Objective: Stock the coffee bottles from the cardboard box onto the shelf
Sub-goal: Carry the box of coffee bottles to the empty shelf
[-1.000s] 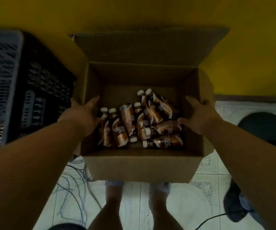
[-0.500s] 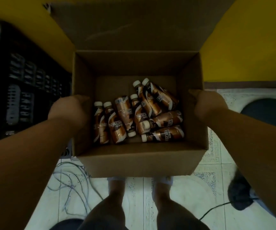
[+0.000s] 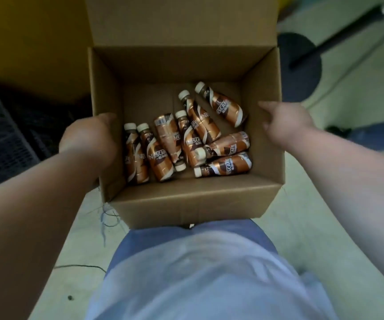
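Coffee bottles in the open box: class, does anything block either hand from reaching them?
Nothing visible does. The cardboard box is open-topped, flaps up, and the coffee bottles lie uncovered. The left hand and right hand grip its side walls.

Both arms out forward. Left hand (image 3: 89, 137) curled, fingers clamped closed. Right hand (image 3: 285, 118) looser, forefinger and thumb pointing inward, slightly apart.

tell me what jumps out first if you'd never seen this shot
An open cardboard box fills the middle of the view, with copper-brown coffee bottles lying jumbled on their sides at its bottom. The left hand grips the box's left wall and the right hand its right wall, apparently carrying it. Nearest the camera, a pale blue shirt fills the lower frame.
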A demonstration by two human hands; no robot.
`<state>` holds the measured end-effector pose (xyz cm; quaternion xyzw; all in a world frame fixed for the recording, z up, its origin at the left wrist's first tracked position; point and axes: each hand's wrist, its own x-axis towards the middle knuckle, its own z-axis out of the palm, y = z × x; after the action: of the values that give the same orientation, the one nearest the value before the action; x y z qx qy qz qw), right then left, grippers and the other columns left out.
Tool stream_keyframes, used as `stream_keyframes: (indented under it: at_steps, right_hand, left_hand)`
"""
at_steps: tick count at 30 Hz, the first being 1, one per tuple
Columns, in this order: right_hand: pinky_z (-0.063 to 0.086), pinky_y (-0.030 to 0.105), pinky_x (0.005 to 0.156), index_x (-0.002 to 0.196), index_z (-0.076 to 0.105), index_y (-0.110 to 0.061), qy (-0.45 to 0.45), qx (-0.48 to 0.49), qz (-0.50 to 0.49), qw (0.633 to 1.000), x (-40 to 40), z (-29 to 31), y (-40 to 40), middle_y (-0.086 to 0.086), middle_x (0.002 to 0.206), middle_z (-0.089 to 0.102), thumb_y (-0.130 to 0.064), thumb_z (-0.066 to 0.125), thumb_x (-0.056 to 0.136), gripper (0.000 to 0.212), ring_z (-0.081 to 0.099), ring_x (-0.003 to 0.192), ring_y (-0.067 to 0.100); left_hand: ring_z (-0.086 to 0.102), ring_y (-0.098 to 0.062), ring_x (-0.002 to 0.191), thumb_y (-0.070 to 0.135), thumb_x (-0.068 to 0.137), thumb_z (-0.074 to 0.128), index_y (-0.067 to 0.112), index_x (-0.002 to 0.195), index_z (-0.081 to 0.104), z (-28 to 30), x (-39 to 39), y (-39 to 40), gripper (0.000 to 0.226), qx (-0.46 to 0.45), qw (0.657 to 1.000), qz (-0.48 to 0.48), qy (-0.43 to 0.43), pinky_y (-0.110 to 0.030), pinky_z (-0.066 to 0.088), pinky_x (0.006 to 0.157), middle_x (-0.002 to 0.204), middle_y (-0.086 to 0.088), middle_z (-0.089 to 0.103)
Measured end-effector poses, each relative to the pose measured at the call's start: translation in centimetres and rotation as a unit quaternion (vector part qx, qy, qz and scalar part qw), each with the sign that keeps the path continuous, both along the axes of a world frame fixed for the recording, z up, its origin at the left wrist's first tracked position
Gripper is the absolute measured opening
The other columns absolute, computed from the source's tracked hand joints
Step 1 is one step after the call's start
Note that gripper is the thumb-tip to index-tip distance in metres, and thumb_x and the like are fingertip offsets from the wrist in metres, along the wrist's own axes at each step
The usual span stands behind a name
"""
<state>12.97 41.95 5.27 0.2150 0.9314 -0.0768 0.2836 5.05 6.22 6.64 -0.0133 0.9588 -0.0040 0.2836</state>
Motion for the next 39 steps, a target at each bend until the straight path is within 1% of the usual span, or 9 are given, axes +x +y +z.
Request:
stream_keyframes:
  at_steps: [6, 15, 21, 25, 27, 29, 32, 38, 39]
  right_hand:
    - [0.047, 0.035, 0.095, 0.145, 0.042, -0.031, 0.000, 0.020, -0.178, 0.984, 13.6, 3.3, 2.0, 0.011, 0.137, 0.058, -0.020, 0.057, 0.091, 0.058, 0.056, 0.121, 0.035]
    - [0.052, 0.034, 0.087, 0.144, 0.043, -0.033, 0.018, 0.014, -0.445, 0.895, 34.5, 4.7, 1.1, 0.014, 0.126, 0.065, -0.024, 0.060, 0.091, 0.057, 0.063, 0.109, 0.035]
    - [0.050, 0.032, 0.086, 0.144, 0.045, -0.028, 0.006, 0.035, -0.602, 0.797, 48.0, 7.8, -0.9, 0.014, 0.127, 0.064, -0.014, 0.059, 0.091, 0.057, 0.062, 0.110, 0.034]
    - [0.052, 0.038, 0.088, 0.141, 0.048, -0.031, -0.022, 0.040, -0.685, 0.727, 53.4, 9.8, -1.9, 0.012, 0.126, 0.062, -0.013, 0.051, 0.092, 0.052, 0.061, 0.110, 0.031]
    - [0.051, 0.041, 0.091, 0.138, 0.050, -0.022, -0.043, 0.035, -0.707, 0.705, 54.8, 11.2, -1.9, 0.013, 0.127, 0.060, -0.017, 0.046, 0.096, 0.042, 0.059, 0.112, 0.031]
    - [0.051, 0.040, 0.087, 0.126, 0.056, -0.014, -0.058, 0.041, -0.723, 0.688, 55.8, 12.8, -1.8, 0.013, 0.117, 0.063, -0.020, 0.045, 0.097, 0.031, 0.061, 0.103, 0.031]
    - [0.054, 0.039, 0.077, 0.100, 0.061, -0.014, -0.074, 0.052, -0.753, 0.652, 56.3, 15.0, -1.7, 0.009, 0.093, 0.064, -0.023, 0.053, 0.090, 0.016, 0.060, 0.081, 0.025]
    - [0.047, 0.042, 0.092, 0.128, 0.059, -0.016, -0.045, 0.056, -0.822, 0.565, 59.0, 19.9, 1.3, 0.017, 0.124, 0.060, -0.018, 0.047, 0.095, 0.036, 0.058, 0.110, 0.036]
    - [0.047, 0.042, 0.092, 0.129, 0.059, -0.017, -0.042, 0.062, -0.823, 0.563, 59.7, 20.3, 1.9, 0.016, 0.123, 0.061, -0.017, 0.048, 0.093, 0.038, 0.059, 0.110, 0.035]
  left_hand:
    - [0.052, -0.021, 0.077, 0.003, 0.090, 0.053, 0.031, 0.141, 0.040, 4.0, 1.0, 7.2, 0.059, 0.035, 0.985, -0.171, -0.012, -0.036, 0.050, 0.056, 0.116, -0.013, 0.061]
    - [0.063, -0.028, 0.094, 0.000, 0.089, 0.053, 0.030, 0.138, 0.043, 7.2, 9.5, 21.5, 0.059, 0.033, 0.903, -0.428, -0.011, -0.040, 0.058, 0.070, 0.115, -0.013, 0.063]
    - [0.064, -0.026, 0.078, 0.003, 0.086, 0.056, 0.025, 0.126, 0.050, 8.3, 19.6, 33.0, 0.046, 0.046, 0.783, -0.620, -0.021, -0.042, 0.060, 0.067, 0.087, -0.007, 0.061]
    - [0.065, -0.029, 0.093, 0.004, 0.086, 0.052, 0.033, 0.138, 0.042, 8.2, 24.9, 39.3, 0.060, 0.063, 0.715, -0.695, -0.041, -0.043, 0.059, 0.075, 0.115, -0.011, 0.064]
    - [0.064, -0.029, 0.093, 0.006, 0.086, 0.051, 0.034, 0.138, 0.042, 8.1, 27.0, 42.4, 0.060, 0.074, 0.673, -0.735, -0.034, -0.040, 0.058, 0.073, 0.117, -0.010, 0.064]
    - [0.064, -0.029, 0.093, 0.009, 0.088, 0.052, 0.031, 0.137, 0.043, 8.5, 29.3, 45.6, 0.055, 0.088, 0.630, -0.771, -0.032, -0.037, 0.055, 0.069, 0.117, -0.011, 0.065]
    - [0.063, -0.030, 0.098, 0.011, 0.087, 0.055, 0.030, 0.137, 0.044, 9.9, 32.3, 50.3, 0.054, 0.101, 0.569, -0.816, -0.017, -0.034, 0.053, 0.070, 0.119, -0.011, 0.064]
    - [0.061, -0.028, 0.104, 0.011, 0.085, 0.058, 0.031, 0.137, 0.046, 13.5, 37.5, 58.6, 0.056, 0.133, 0.499, -0.856, -0.001, -0.039, 0.055, 0.082, 0.123, -0.009, 0.062]
    - [0.062, -0.028, 0.104, 0.011, 0.086, 0.059, 0.031, 0.136, 0.046, 13.8, 38.4, 59.7, 0.056, 0.137, 0.492, -0.860, 0.001, -0.039, 0.055, 0.082, 0.123, -0.009, 0.062]
